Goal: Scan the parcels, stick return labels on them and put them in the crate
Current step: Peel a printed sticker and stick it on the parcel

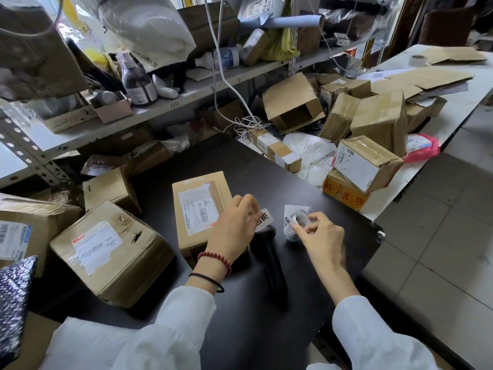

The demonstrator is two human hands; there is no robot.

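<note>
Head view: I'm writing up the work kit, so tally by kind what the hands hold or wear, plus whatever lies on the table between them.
Loose label, in the left hand: 1
Label roll, in the right hand: 1
Scanner, lying between them: 1
Red bead bracelet: 1
Black hair band: 1
Total: 5

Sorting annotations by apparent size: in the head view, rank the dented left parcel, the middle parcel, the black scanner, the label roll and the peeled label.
1. dented left parcel
2. middle parcel
3. black scanner
4. label roll
5. peeled label, partly hidden, so its place below the roll is unsure
</note>
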